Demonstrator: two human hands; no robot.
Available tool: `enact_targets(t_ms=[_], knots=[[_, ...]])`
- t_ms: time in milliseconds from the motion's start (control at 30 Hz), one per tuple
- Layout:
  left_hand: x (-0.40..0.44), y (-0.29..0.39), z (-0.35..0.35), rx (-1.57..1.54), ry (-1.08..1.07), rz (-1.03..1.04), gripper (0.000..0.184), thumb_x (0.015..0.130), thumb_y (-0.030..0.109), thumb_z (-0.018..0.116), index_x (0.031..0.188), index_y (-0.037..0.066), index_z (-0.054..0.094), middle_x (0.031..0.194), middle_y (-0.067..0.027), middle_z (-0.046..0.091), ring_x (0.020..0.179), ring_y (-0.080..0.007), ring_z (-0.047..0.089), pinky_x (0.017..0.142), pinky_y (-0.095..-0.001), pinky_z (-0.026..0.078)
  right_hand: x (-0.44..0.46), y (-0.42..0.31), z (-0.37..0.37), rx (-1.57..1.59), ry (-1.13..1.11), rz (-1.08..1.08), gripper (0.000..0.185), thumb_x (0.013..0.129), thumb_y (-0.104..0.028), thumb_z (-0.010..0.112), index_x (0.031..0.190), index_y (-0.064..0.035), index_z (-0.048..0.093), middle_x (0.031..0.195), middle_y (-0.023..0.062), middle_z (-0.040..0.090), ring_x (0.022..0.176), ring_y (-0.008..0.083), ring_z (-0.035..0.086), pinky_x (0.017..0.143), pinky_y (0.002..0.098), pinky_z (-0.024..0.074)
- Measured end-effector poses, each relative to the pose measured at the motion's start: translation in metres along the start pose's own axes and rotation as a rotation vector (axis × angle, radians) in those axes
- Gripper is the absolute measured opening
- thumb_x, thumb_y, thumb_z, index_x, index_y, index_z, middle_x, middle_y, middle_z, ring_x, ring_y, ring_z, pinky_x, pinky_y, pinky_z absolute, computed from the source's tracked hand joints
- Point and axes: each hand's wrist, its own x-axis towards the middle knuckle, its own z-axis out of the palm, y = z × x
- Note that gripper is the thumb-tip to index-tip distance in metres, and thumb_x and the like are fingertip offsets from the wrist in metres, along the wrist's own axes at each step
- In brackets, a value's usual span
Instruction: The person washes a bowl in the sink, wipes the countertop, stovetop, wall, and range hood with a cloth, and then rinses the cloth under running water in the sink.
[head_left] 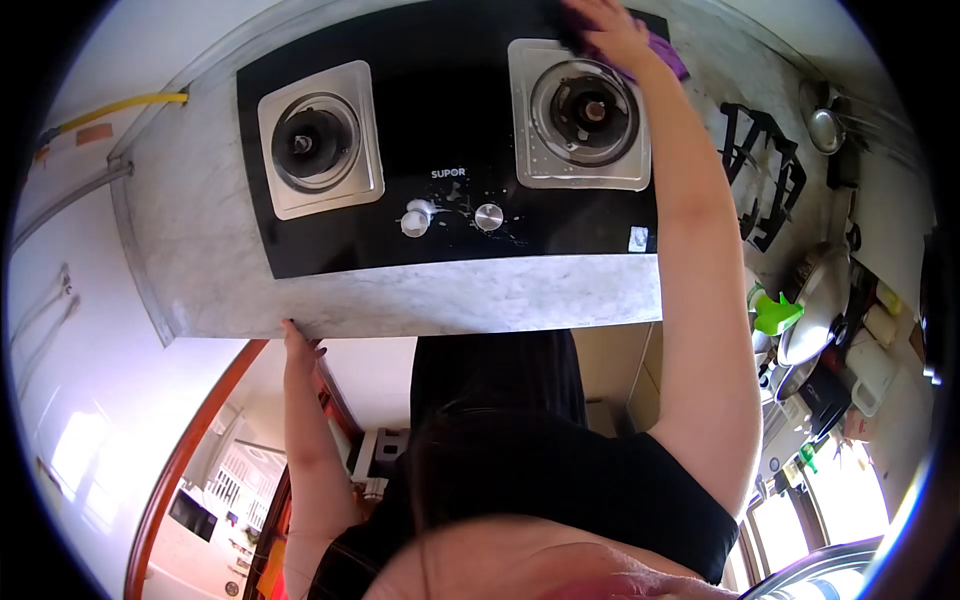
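Observation:
At the far right corner of the black gas hob (445,110), my right hand (612,38) presses on a purple cloth (668,55), fingers over it. Part of the cloth is hidden under the hand. Just below it sits the right burner (594,112), without its grate and dotted with drops. My left hand (299,342) rests against the counter's front edge with its fingers apart, holding nothing. Of the two knobs, the left knob (414,222) has white foam on it and the right knob (488,217) is bare metal with wet splashes around it.
The left burner (306,143) also lacks its grate. Black pan grates (762,175) lie on the counter (480,300) right of the hob. Farther right are a large pan (815,305), a green utensil (777,314) and a ladle (826,130). A yellow hose (125,108) runs at the left.

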Motion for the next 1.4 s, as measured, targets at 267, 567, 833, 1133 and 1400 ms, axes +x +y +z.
enact_targets(t_ms=[267, 567, 833, 1133, 1400], knots=[[0.013, -0.003, 0.001, 0.042, 0.081, -0.036, 0.081, 0.089, 0.076, 0.023, 0.145, 0.018, 0.031, 0.138, -0.0103, 0.047, 0.108, -0.0344, 0.053, 0.088, -0.0591, 0.039, 0.051, -0.25, -0.1, 0.345, -0.37, -0.395, 0.057, 0.095, -0.026, 0.047, 0.148, -0.0346, 0.029, 0.158, -0.0073, 0.017, 0.147, 0.0241, 0.009, 0.108, 0.0721, 0.0127], [0.001, 0.003, 0.006, 0.05, 0.152, -0.04, 0.085, 0.088, 0.076, 0.026, 0.146, 0.015, 0.031, 0.137, -0.0084, 0.048, 0.113, -0.0351, 0.054, 0.083, -0.0568, 0.043, 0.089, -0.082, -0.098, 0.458, -0.171, -0.107, 0.04, 0.093, -0.029, 0.049, 0.133, -0.0235, 0.051, 0.141, -0.004, 0.047, 0.136, 0.0217, 0.035, 0.104, 0.0617, 0.0297], [0.026, -0.009, -0.009, 0.035, 0.136, -0.075, 0.083, 0.089, 0.073, 0.031, 0.149, 0.017, 0.023, 0.145, -0.0078, 0.04, 0.112, -0.0389, 0.058, 0.088, -0.0617, 0.041, -0.019, 0.105, -0.051, 0.155, 0.451, 0.445, 0.031, 0.084, -0.007, 0.055, 0.115, -0.0064, 0.064, 0.117, 0.0149, 0.062, 0.109, 0.0294, 0.057, 0.091, 0.0418, 0.0478], [0.015, -0.008, -0.009, -0.091, 0.061, -0.06, 0.081, 0.09, 0.07, 0.036, 0.15, 0.017, 0.022, 0.149, -0.0108, 0.032, 0.126, -0.0418, 0.044, 0.095, -0.0612, 0.04, 0.159, 0.127, -0.347, -0.07, 1.499, -0.12, 0.03, 0.086, -0.008, 0.052, 0.11, 0.0077, 0.045, 0.107, 0.0246, 0.051, 0.092, 0.0328, 0.052, 0.083, 0.0477, 0.0429], [0.017, -0.013, -0.01, -0.101, 0.013, -0.039, 0.086, 0.089, 0.071, 0.037, 0.151, 0.015, 0.013, 0.153, -0.0121, 0.026, 0.131, -0.0422, 0.038, 0.1, -0.0599, 0.036, 0.178, 0.024, -0.165, -0.588, 1.067, -0.182, 0.033, 0.092, -0.034, 0.05, 0.116, -0.0132, 0.058, 0.111, 0.0154, 0.056, 0.104, 0.0344, 0.052, 0.077, 0.0515, 0.0418]])
